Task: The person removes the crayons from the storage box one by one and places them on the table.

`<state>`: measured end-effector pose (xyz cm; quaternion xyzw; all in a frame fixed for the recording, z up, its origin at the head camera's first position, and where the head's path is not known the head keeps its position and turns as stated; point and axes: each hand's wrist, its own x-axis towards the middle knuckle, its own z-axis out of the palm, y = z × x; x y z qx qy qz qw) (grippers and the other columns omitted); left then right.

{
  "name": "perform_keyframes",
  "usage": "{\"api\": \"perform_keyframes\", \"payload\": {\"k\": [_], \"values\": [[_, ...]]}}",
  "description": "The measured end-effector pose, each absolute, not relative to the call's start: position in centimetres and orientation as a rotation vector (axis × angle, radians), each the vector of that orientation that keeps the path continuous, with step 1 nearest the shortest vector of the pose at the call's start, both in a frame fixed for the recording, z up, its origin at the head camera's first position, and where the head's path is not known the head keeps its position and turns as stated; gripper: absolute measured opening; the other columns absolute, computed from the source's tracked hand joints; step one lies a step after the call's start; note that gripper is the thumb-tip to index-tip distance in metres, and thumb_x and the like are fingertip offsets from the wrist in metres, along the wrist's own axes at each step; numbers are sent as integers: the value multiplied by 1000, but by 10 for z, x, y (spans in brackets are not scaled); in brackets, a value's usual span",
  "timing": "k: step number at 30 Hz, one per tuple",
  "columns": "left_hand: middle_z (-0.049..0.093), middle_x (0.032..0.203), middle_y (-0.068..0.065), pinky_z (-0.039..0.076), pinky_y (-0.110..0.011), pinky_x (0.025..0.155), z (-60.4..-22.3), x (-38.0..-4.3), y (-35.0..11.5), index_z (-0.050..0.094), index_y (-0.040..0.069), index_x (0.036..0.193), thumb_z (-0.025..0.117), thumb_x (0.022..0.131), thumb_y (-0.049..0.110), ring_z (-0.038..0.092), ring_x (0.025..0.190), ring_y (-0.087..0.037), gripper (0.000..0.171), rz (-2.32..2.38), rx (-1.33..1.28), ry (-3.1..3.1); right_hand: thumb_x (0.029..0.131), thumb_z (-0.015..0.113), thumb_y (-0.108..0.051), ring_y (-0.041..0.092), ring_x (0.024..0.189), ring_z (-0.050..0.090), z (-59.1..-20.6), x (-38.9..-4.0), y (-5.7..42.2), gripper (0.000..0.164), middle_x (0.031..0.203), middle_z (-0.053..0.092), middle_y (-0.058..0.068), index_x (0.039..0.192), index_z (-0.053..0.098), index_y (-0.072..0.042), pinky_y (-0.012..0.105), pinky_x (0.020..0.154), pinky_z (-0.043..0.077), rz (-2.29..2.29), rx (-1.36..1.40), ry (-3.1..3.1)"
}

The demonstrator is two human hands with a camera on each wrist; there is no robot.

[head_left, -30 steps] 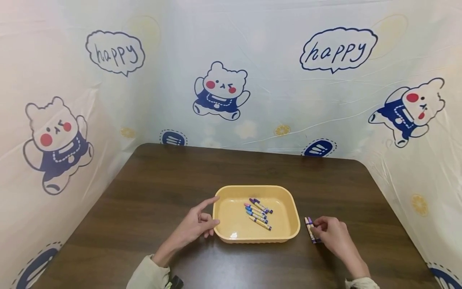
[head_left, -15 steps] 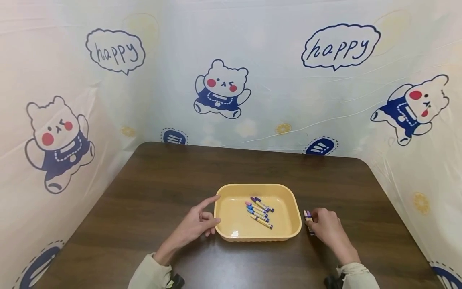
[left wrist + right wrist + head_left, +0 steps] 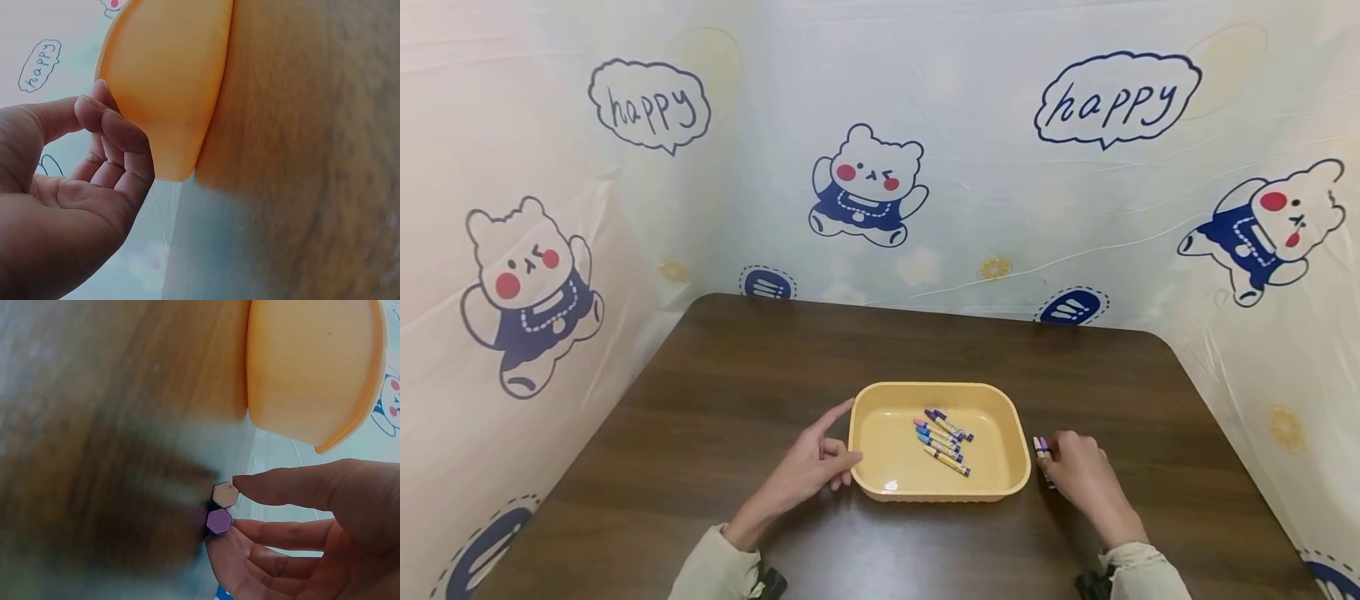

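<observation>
A yellow plastic tray (image 3: pixel 880 442) stands on the table with several crayons (image 3: pixel 947 462) lying loose in it. My left hand (image 3: pixel 805 471) holds its left rim, thumb over the edge and index finger stretched along the side. The left wrist view shows the other fingers curled beside the tray's wall (image 3: pixel 172 81). Just right of the tray, my right hand (image 3: pixel 1086 475) pinches two crayons side by side. Seen end-on in the right wrist view, the peach crayon (image 3: pixel 225 495) meets the thumb and the purple crayon (image 3: pixel 219 522) rests against the fingers.
The dark wooden table (image 3: pixel 790 350) runs back to a pale printed curtain (image 3: pixel 970 167), which also closes off both sides. Dark wrist straps (image 3: pixel 1093 583) show at the sleeve cuffs.
My right hand has moved slightly away from me along the tray's right side, closing its fingers round the two crayons. The left hand stays at the tray's rim.
</observation>
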<state>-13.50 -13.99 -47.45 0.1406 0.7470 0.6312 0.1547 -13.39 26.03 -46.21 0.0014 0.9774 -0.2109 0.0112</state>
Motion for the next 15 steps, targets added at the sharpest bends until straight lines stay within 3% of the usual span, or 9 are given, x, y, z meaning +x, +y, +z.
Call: {"api": "perform_keyframes", "payload": {"k": [9,15], "values": [[62,66,-8,48,-25,50,-472,-136,-142,20,11,159,67,95,9,56,54,-14,79,1774,432,2154,88,71,-14,21,60,53,-456,-133,259,13,69,58,5,79,64,-6,35,51,42,-650,37,3049],[62,67,-10,49,-25,51,-475,-138,-144,21,12,158,66,95,6,56,54,-14,77,1782,439,2140,87,71,-12,27,68,61,-437,-128,255,15,81,67,14,93,70,1,45,55,49,-663,-15,3132]]}}
